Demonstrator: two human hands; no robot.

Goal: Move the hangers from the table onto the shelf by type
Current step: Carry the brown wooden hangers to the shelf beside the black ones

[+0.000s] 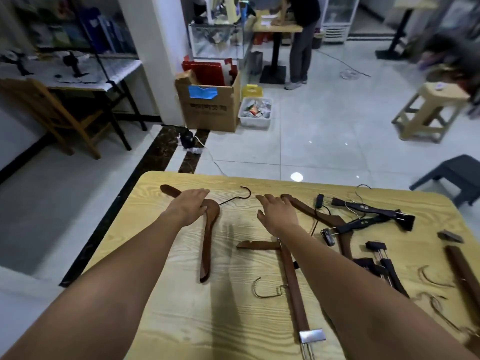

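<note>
From my remote seat, the job looks barely started. The table (161,307) fills the lower half of the head view and every hanger I can see lies on it. I can't make out a hanger on any shelf, and I can't tell for sure which rack across the room is the target.

The biggest group is the tangle of dark clip hangers (371,209) at the right side, overlapping each other, so I judge they will need separating before they sort by type. Next comes a long brown clamp hanger (293,289) lying near the middle, partly under my right forearm.

Then there are 2 curved wooden hangers. The left one (207,245) lies apart from the others. The second (304,206) runs into the dark tangle.

My left hand (191,203) rests flat on the left one's neck, fingers straight and not yet curled round it. My right hand (276,211) is spread wide near the second one's tip, holding nothing, and I can't tell if it touches.

A few thin wire hooks (431,279) lie near the right edge.
</note>
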